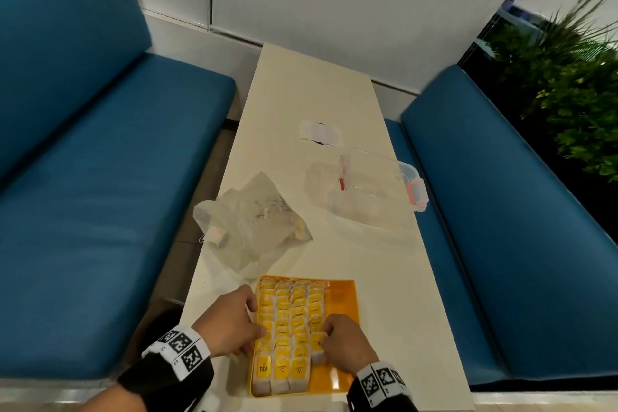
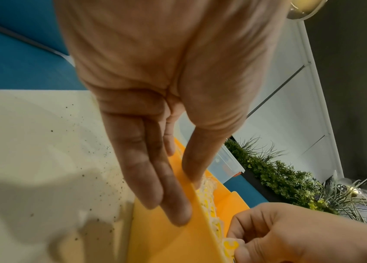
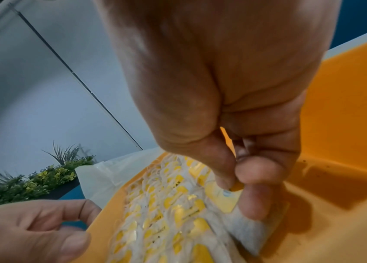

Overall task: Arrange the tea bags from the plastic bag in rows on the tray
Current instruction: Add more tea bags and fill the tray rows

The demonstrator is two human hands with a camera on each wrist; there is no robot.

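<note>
Both hands sit at the orange tray (image 1: 344, 298): the right hand (image 1: 344, 343) pinches a tea bag (image 3: 243, 229) by its yellow tag in the fourth row, while the left hand (image 1: 230, 321) lies with straight fingers (image 2: 155, 186) against the tray's left wall, thumb over the rim. Rows of tea bags (image 1: 287, 321) fill the tray's left part. Beyond it on the bench (image 1: 311, 97) lie the plastic bag (image 1: 254, 224) and a clear lidded box (image 1: 371, 191).

A clear lidded container (image 1: 374, 191) sits on the cream table (image 1: 314, 90) between blue benches (image 1: 83, 157).
</note>
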